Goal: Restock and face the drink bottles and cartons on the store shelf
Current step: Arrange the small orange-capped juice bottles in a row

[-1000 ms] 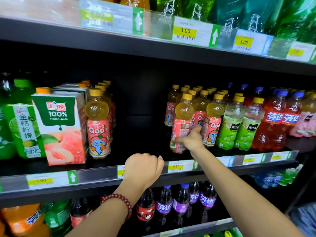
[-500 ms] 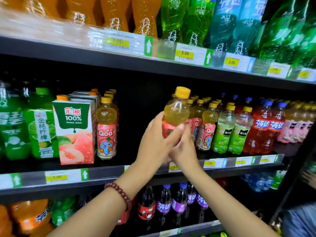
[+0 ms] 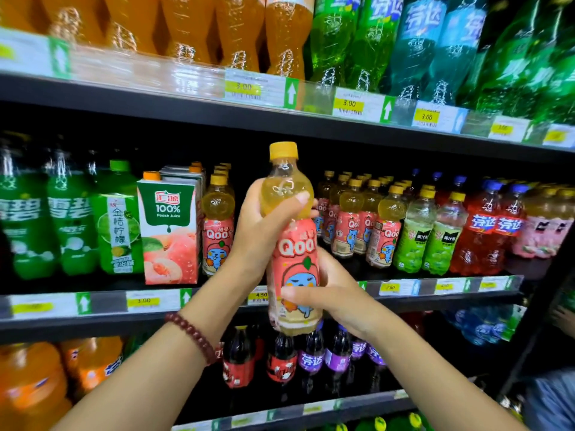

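Qoo bottle [image 3: 294, 244] label partly hidden by left hand [image 3: 264, 225], right hand [image 3: 339, 297].

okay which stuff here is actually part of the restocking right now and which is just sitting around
In play: Qoo bottle, gripped by left hand up top and right hand lower down; the gap on the middle shelf.

Just there: peach juice carton, green soda bottles, red bottles, top-shelf orange bottles.

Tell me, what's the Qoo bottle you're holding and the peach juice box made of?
Qoo bottle: looks like clear glossy plastic, since juice shows through, with a printed pink wrap and a yellow plastic-looking cap. Peach juice box: probably coated cardboard, given its flat printed sides and folded top.
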Available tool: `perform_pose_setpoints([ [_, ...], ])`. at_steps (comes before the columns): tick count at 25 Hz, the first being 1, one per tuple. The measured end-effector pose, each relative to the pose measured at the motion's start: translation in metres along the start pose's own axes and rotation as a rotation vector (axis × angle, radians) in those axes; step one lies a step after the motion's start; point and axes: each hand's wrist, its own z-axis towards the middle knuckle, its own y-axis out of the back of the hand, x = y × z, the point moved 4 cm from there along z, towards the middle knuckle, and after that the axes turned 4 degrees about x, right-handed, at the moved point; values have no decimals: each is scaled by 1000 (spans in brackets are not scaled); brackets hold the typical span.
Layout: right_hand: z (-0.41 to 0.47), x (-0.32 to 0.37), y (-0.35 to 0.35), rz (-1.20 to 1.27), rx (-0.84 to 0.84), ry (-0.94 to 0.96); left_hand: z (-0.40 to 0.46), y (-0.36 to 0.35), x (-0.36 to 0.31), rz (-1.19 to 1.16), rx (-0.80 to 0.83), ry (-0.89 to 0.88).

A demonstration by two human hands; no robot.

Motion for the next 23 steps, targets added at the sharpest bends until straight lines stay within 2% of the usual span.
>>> perform_pose_setpoints([
  [2,-3,9,-4,-410,-287,71,-1,4,-7,211,-130,-57],
  [3,-5,11,-7,-549,-375,96,-1,7,-10,267,-160,-65],
  [4,-6,7,-9,-563,-365,102,-2,9,-11,271,-147,-57],
  [6,-6,-6,-11,-201,-95,40,-5,11,-11,179,-48,-12],
  [8,-9,-9,-10,233,201,-18,-8,7,-13,-46,71,25],
  [10,-11,-6,-12,362,337,-28,-9,2,-13,-183,133,48],
  [11,-11,-5,-13,310,303,-21,-9,2,-12,-155,121,45],
  [13,-9,-3,-18,63,72,-9,-7,4,-11,118,22,32],
  [15,-12,3,-20,-373,-236,50,-10,12,-7,370,-158,30],
  [16,-13,5,-21,-542,-336,78,-12,15,-6,366,-215,27],
  [17,-13,1,-20,-582,-346,89,-13,17,-4,305,-225,25],
  [18,-12,-5,-19,-456,-266,75,-14,18,-4,212,-193,20],
  [21,-13,-14,-13,92,115,-13,-11,18,-3,-127,19,53],
  [23,-12,-15,-9,110,191,1,-9,13,-2,-174,113,97],
])
